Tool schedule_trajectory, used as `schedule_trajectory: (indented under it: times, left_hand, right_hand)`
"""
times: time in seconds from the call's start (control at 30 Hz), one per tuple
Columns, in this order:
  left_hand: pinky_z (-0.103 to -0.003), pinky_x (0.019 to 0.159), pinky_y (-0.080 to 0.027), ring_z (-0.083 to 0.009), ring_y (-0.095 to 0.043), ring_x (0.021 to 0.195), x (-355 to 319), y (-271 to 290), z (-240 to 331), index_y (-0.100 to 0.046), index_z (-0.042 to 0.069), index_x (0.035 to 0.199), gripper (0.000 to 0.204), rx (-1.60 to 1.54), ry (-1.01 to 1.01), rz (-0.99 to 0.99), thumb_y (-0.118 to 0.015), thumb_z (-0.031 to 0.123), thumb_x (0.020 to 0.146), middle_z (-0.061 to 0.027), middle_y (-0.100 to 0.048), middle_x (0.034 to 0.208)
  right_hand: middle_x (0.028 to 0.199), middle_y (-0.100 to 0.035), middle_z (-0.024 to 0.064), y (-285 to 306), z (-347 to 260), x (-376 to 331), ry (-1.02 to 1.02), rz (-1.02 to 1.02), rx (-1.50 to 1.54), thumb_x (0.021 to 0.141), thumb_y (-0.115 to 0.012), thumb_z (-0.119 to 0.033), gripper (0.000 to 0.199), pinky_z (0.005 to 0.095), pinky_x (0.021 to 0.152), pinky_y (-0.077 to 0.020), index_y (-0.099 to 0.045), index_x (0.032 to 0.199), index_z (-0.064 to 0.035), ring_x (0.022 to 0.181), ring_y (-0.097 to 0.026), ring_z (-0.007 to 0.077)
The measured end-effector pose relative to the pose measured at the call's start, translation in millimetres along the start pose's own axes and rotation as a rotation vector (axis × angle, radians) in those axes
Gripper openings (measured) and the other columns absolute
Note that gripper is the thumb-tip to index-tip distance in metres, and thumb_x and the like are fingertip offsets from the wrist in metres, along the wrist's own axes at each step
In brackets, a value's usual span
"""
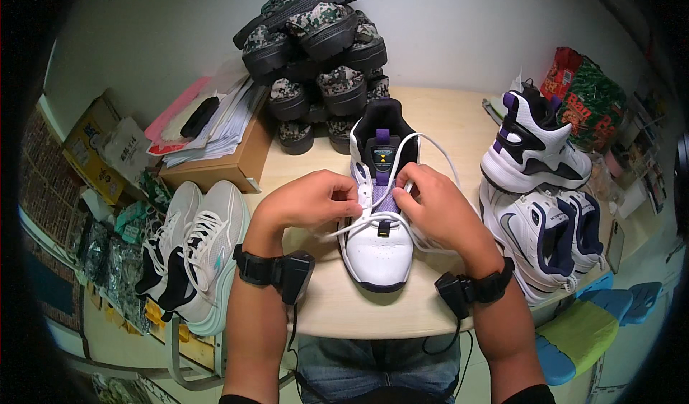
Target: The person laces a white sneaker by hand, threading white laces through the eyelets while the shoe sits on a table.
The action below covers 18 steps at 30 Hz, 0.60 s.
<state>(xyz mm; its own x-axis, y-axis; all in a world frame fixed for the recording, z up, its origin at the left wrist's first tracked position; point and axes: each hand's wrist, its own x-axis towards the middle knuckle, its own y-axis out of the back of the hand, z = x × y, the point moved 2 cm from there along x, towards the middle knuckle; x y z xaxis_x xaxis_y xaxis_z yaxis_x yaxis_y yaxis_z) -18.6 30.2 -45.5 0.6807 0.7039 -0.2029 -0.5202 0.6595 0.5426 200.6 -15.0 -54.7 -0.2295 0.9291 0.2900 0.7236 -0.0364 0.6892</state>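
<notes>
A white sneaker (375,257) with a purple tongue and black lining lies in front of me, its toe pointing my way. White shoelace (443,154) crosses above the toe, and a long loop arches past the collar on the right. At the left eyelet row, the fingers of my left hand (323,197) are pinched together; what lies between them is hidden. My right hand (432,201) is closed on the lace by the right eyelets, thumb and index finger over the tongue.
The matching sneaker (531,145) stands on white-and-navy shoes (542,235) at right. Pale running shoes (208,249) sit at the left edge. Behind are stacked camouflage shoes (323,38) and a cardboard box (219,167) under papers. A blue-green chair (585,332) stands lower right.
</notes>
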Motion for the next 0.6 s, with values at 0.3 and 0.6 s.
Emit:
schedule_trajectory:
  times: [0.3,0.6]
  left_hand:
    - [-0.029,0.067,-0.046,-0.0118,-0.058,0.073,-13.7,18.4,-27.5,-0.065,0.001,0.084,0.017,0.23,0.192,0.084,-0.07,0.017,0.086,-0.004,-0.066,0.076]
    - [-0.03,0.062,-0.043,-0.0097,-0.051,0.068,-3.5,2.3,4.4,-0.064,0.001,0.082,0.023,0.255,-0.013,0.045,-0.067,0.022,0.09,-0.0047,-0.062,0.071]
  right_hand:
    - [0.091,-0.059,0.0193,-2.0,7.8,2.7,0.041,-0.012,-0.033,0.084,-0.058,-0.018,0.02,0.0435,0.079,-0.0468,-0.059,0.098,-0.0035,0.087,-0.059,0.0363]
    - [0.091,-0.059,0.0191,-0.2,6.9,1.5,0.045,-0.003,-0.012,0.084,-0.057,-0.016,0.019,0.0427,0.078,-0.0468,-0.058,0.098,-0.0032,0.085,-0.058,0.0364]
